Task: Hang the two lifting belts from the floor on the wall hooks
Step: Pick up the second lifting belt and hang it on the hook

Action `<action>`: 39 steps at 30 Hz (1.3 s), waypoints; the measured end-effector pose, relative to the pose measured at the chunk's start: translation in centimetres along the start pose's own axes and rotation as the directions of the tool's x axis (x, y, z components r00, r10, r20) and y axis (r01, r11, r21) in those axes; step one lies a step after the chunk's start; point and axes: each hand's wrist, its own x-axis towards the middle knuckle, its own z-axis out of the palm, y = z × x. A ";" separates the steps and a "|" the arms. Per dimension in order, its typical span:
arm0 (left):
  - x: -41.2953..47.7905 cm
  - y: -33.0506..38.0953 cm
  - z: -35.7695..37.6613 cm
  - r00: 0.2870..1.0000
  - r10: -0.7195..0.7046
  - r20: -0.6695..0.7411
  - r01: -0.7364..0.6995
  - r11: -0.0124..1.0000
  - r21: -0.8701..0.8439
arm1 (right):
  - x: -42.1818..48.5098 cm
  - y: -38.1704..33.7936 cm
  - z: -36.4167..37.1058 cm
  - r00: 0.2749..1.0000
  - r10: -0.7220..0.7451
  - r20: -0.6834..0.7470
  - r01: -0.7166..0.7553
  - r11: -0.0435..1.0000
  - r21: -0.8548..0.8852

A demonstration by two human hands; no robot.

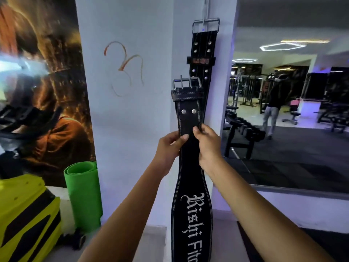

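A black lifting belt (203,53) hangs by its metal buckle from a wall hook (204,17) high on the white pillar. In front of it I hold a second black lifting belt (188,118) upright, its steel buckle at the top and white lettering lower down. My left hand (170,146) grips its left edge just below two rivets. My right hand (208,142) grips its right edge at the same height. The second belt's buckle sits well below the hook.
The white pillar (132,91) stands straight ahead. A rolled green mat (83,195) leans at its left foot beside a yellow and black machine (24,214). A large mirror (292,110) on the right reflects the gym, benches and a person.
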 end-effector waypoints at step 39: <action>-5.2 -9.9 -3.7 0.950 -0.283 0.130 0.277 0.959 0.061 | -0.4 -7.7 -0.4 0.993 -0.115 -0.034 0.114 0.993 -0.045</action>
